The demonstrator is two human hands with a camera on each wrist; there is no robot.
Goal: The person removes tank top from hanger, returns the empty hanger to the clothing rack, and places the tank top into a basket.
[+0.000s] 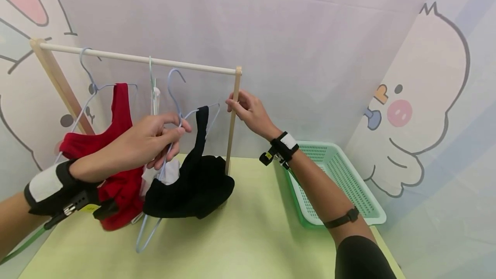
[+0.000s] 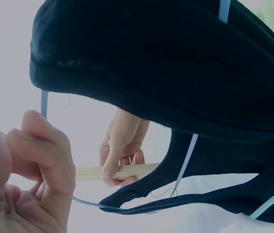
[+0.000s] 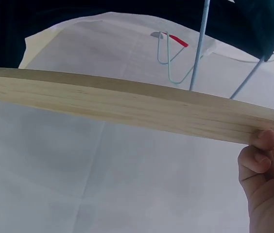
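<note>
My left hand (image 1: 149, 141) pinches a light-blue hanger (image 1: 170, 89) near the base of its hook. A black sleeveless top (image 1: 190, 190) hangs on that hanger, bunched low and tilted, with one strap over the hanger's right shoulder. In the head view the hook shows just below the white rail (image 1: 128, 57), apart from it. My right hand (image 1: 249, 111) holds the rack's right wooden post (image 1: 231, 141) near its upper end; in the right wrist view the thumb and fingers (image 3: 263, 141) close on the post's edge.
A red sleeveless top (image 1: 124, 137) hangs from the rail's left part on a blue hanger. Beside it, a pale green hanger (image 1: 151, 76) carries something white, mostly hidden. A light-green plastic basket (image 1: 348, 175) stands on the yellow table (image 1: 255, 227) at right. Printed curtains (image 1: 294, 55) surround the table.
</note>
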